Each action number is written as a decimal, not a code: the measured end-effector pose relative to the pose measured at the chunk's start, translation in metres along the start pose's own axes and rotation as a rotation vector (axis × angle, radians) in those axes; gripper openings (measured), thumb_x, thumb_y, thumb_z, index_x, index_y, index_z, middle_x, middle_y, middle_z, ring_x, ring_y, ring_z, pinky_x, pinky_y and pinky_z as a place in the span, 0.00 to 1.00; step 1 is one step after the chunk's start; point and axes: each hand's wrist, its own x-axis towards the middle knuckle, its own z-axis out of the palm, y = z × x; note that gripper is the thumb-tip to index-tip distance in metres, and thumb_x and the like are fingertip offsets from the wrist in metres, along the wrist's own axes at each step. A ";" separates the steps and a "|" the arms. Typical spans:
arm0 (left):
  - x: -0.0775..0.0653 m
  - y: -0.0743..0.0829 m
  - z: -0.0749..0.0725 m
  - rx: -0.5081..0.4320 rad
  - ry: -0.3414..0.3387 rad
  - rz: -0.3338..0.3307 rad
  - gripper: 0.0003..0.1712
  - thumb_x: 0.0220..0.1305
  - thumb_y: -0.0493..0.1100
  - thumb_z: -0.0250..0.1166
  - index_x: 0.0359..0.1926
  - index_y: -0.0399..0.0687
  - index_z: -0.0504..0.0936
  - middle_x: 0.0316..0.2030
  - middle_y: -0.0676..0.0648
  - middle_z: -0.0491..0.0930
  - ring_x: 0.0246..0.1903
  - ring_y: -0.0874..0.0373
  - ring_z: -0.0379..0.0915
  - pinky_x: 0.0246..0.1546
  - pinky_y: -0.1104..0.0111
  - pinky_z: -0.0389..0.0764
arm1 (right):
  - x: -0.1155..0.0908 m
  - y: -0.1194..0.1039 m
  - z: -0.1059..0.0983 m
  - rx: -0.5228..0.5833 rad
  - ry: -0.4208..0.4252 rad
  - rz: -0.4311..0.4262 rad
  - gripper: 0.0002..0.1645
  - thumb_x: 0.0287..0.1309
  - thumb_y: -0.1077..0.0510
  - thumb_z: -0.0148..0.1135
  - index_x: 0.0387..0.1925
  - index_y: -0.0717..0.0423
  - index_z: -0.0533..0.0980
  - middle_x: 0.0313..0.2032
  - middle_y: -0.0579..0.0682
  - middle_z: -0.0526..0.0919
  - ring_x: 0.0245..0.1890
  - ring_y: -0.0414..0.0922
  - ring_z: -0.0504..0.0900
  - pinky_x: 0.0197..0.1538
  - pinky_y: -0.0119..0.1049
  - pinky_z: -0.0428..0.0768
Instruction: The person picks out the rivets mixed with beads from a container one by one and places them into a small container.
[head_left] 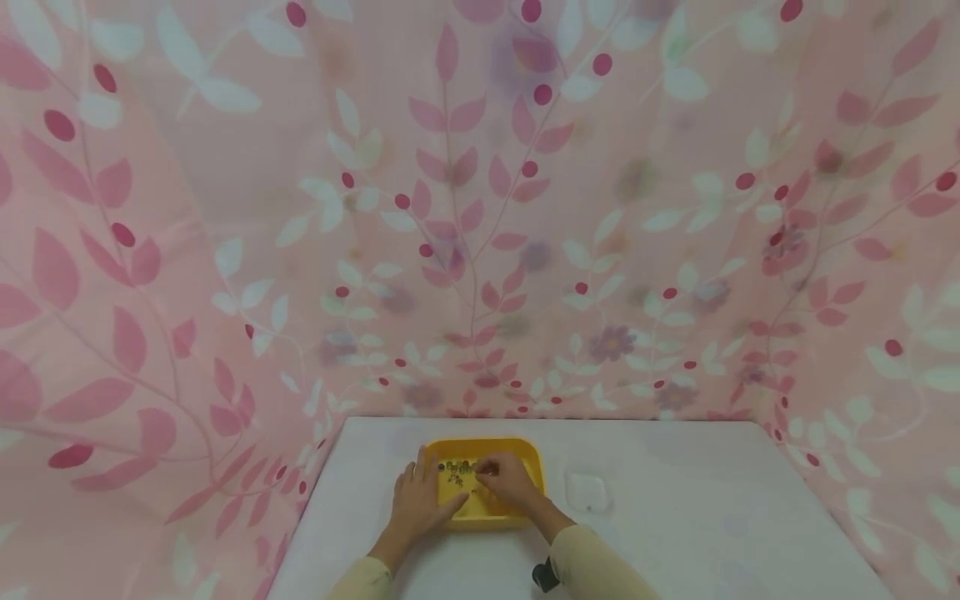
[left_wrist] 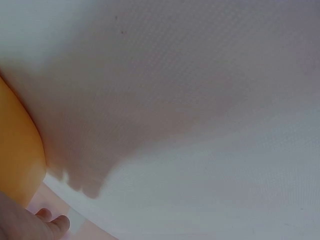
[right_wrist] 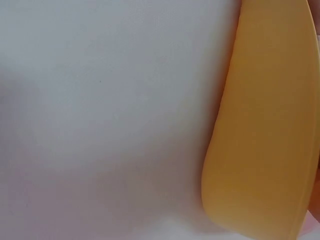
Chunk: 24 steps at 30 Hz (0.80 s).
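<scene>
A yellow tray (head_left: 491, 523) holds several small dark metallic-looking pieces (head_left: 459, 467). Some stand in a row towards its far side, with a loose cluster (head_left: 455, 480) of smaller bits just nearer; their kind is too small to make out. My left hand (head_left: 417, 502) rests at the tray's left rim, fingers extended and thumb spread over the near left corner. Over the tray's right half, my right hand (head_left: 510, 482) has curled fingers, and its fingertips pinch a small dark piece at the row's right end, mostly hidden by the fingers. The left wrist view shows fingertips (left_wrist: 61, 223) beside the tray's wall (left_wrist: 20, 150).
To the tray's right lies a clear, shallow square container (head_left: 588, 492) on the white table (head_left: 697, 517). A black object (head_left: 545, 577) sits by the right sleeve at the near edge of view. Pink leaf-patterned cloth (head_left: 480, 250) hangs behind and at both sides.
</scene>
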 end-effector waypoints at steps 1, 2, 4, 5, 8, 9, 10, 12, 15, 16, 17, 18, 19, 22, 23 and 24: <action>-0.003 0.001 0.000 -0.006 -0.008 -0.002 0.60 0.56 0.79 0.55 0.71 0.34 0.63 0.75 0.33 0.51 0.65 0.31 0.62 0.63 0.39 0.65 | -0.004 0.000 -0.001 -0.012 -0.007 0.008 0.07 0.59 0.62 0.67 0.39 0.61 0.85 0.34 0.47 0.88 0.34 0.37 0.80 0.38 0.30 0.80; -0.005 0.002 0.001 -0.011 -0.013 -0.004 0.60 0.56 0.79 0.55 0.71 0.34 0.63 0.75 0.32 0.51 0.65 0.31 0.62 0.63 0.39 0.65 | -0.007 0.000 -0.001 -0.023 -0.012 0.010 0.07 0.59 0.63 0.67 0.38 0.61 0.85 0.34 0.46 0.88 0.34 0.38 0.80 0.38 0.31 0.80; -0.007 0.003 0.003 -0.008 -0.019 -0.006 0.60 0.57 0.79 0.55 0.72 0.35 0.62 0.75 0.33 0.50 0.66 0.31 0.61 0.64 0.39 0.64 | -0.012 -0.001 -0.003 -0.044 -0.013 0.008 0.06 0.59 0.63 0.68 0.37 0.61 0.85 0.33 0.46 0.87 0.34 0.38 0.80 0.37 0.32 0.80; -0.007 0.003 0.003 -0.007 -0.013 -0.003 0.60 0.57 0.78 0.55 0.72 0.34 0.62 0.75 0.32 0.50 0.66 0.31 0.60 0.64 0.39 0.63 | -0.013 -0.001 -0.004 -0.053 -0.012 0.013 0.05 0.59 0.62 0.67 0.37 0.60 0.85 0.33 0.46 0.87 0.34 0.38 0.80 0.37 0.32 0.80; -0.006 0.003 0.004 0.001 0.016 -0.002 0.59 0.57 0.78 0.56 0.71 0.35 0.62 0.75 0.33 0.51 0.66 0.30 0.60 0.64 0.38 0.63 | -0.014 -0.003 -0.009 -0.063 0.001 0.008 0.05 0.59 0.62 0.67 0.37 0.60 0.84 0.33 0.46 0.87 0.34 0.39 0.80 0.38 0.33 0.81; -0.005 0.003 0.004 0.006 0.019 -0.005 0.59 0.57 0.78 0.56 0.72 0.35 0.62 0.75 0.33 0.50 0.66 0.30 0.59 0.64 0.38 0.63 | -0.013 -0.003 -0.010 -0.063 0.002 0.006 0.05 0.59 0.62 0.67 0.37 0.59 0.85 0.33 0.46 0.87 0.34 0.38 0.80 0.38 0.32 0.81; -0.004 0.003 0.003 0.007 0.023 -0.008 0.59 0.57 0.77 0.56 0.71 0.35 0.63 0.75 0.33 0.51 0.66 0.30 0.60 0.64 0.38 0.63 | -0.012 -0.003 -0.011 -0.062 0.001 0.002 0.05 0.60 0.62 0.67 0.37 0.59 0.85 0.33 0.46 0.87 0.34 0.38 0.80 0.38 0.32 0.81; -0.003 0.002 0.001 0.005 0.012 -0.014 0.59 0.57 0.78 0.56 0.72 0.35 0.62 0.76 0.33 0.50 0.66 0.31 0.59 0.65 0.39 0.63 | -0.011 -0.003 -0.014 -0.054 -0.004 -0.004 0.05 0.60 0.62 0.67 0.37 0.58 0.85 0.34 0.46 0.87 0.34 0.37 0.81 0.38 0.31 0.80; -0.003 0.003 -0.001 -0.004 -0.020 -0.017 0.59 0.57 0.78 0.55 0.73 0.36 0.61 0.76 0.34 0.48 0.67 0.31 0.58 0.65 0.39 0.62 | -0.011 -0.001 -0.020 -0.040 -0.003 -0.016 0.04 0.60 0.63 0.66 0.35 0.57 0.85 0.35 0.47 0.88 0.35 0.37 0.81 0.38 0.30 0.80; -0.003 0.003 -0.001 -0.011 -0.020 -0.015 0.60 0.57 0.78 0.56 0.72 0.36 0.61 0.76 0.34 0.48 0.67 0.31 0.58 0.65 0.39 0.62 | -0.010 0.000 -0.022 -0.037 0.001 -0.018 0.04 0.60 0.63 0.66 0.35 0.57 0.85 0.35 0.47 0.88 0.35 0.37 0.81 0.38 0.29 0.80; -0.003 0.003 -0.001 -0.013 -0.026 -0.016 0.60 0.57 0.78 0.55 0.73 0.36 0.61 0.77 0.34 0.47 0.67 0.31 0.58 0.65 0.39 0.62 | -0.011 0.000 -0.024 -0.037 0.007 -0.016 0.04 0.60 0.63 0.67 0.35 0.56 0.85 0.35 0.47 0.88 0.35 0.37 0.81 0.38 0.29 0.79; -0.003 0.003 -0.001 -0.018 -0.029 -0.019 0.60 0.56 0.79 0.56 0.73 0.36 0.61 0.77 0.34 0.47 0.67 0.31 0.58 0.65 0.39 0.62 | -0.011 0.001 -0.027 -0.039 0.016 -0.016 0.04 0.59 0.63 0.67 0.35 0.56 0.85 0.34 0.47 0.88 0.34 0.37 0.81 0.37 0.29 0.79; -0.003 0.003 -0.001 -0.023 -0.026 -0.018 0.60 0.56 0.79 0.56 0.73 0.36 0.61 0.77 0.34 0.47 0.67 0.31 0.58 0.65 0.39 0.62 | -0.011 0.002 -0.029 -0.043 0.026 -0.019 0.04 0.59 0.63 0.67 0.35 0.57 0.85 0.34 0.47 0.88 0.34 0.37 0.82 0.37 0.29 0.80; -0.003 0.004 -0.001 -0.030 -0.007 -0.015 0.61 0.56 0.79 0.57 0.72 0.35 0.61 0.76 0.33 0.48 0.67 0.31 0.58 0.64 0.38 0.62 | -0.013 0.003 -0.036 -0.053 0.054 -0.016 0.05 0.59 0.62 0.67 0.36 0.59 0.85 0.34 0.47 0.88 0.34 0.38 0.82 0.36 0.29 0.80; -0.003 0.003 -0.001 -0.027 -0.004 -0.016 0.60 0.56 0.78 0.57 0.72 0.35 0.61 0.76 0.33 0.48 0.67 0.31 0.58 0.64 0.39 0.62 | -0.013 0.004 -0.038 -0.055 0.063 -0.024 0.05 0.59 0.63 0.67 0.36 0.59 0.85 0.33 0.48 0.88 0.34 0.39 0.83 0.35 0.29 0.81; -0.003 0.003 -0.001 -0.022 0.003 -0.015 0.61 0.55 0.79 0.57 0.72 0.35 0.62 0.76 0.33 0.49 0.67 0.31 0.59 0.64 0.39 0.63 | -0.013 0.004 -0.040 -0.061 0.070 -0.028 0.05 0.59 0.63 0.67 0.36 0.60 0.85 0.33 0.48 0.88 0.34 0.40 0.83 0.36 0.29 0.81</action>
